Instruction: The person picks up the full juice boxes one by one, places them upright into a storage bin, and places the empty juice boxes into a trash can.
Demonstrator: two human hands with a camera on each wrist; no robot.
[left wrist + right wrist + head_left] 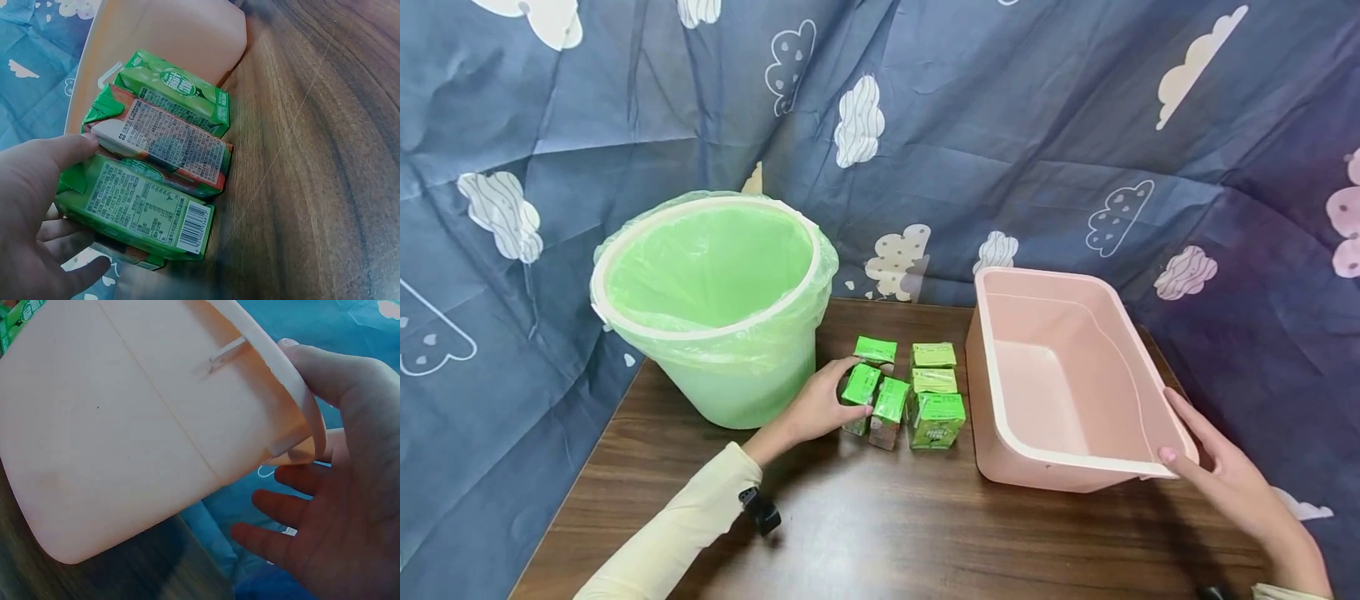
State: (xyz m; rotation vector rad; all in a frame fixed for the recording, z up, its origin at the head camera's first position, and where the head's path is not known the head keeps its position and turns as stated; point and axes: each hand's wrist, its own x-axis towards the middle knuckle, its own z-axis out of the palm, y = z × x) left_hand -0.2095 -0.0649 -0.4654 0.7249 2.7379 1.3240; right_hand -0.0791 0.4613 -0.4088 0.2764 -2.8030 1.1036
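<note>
Several green-topped juice boxes [937, 421] stand close together on the table. My left hand [820, 406] reaches round the leftmost front juice box [150, 206], thumb on its right side and fingers on its left. In the left wrist view, the thumb tip also lies against the neighbouring brown-sided juice box [169, 140]. To the right stands a pink plastic bin [988, 400]. My right hand [1228, 475] holds its near right corner by the rim. In the right wrist view, the thumb is at the rim and the other fingers are loosely bent below it.
A large green bucket [760, 379], lined with a clear bag under a white ring [597, 292], stands left of the juice boxes. Behind everything hangs a dark blue cloud-print cloth [925, 167]. Brown wooden table [865, 533] lies in front.
</note>
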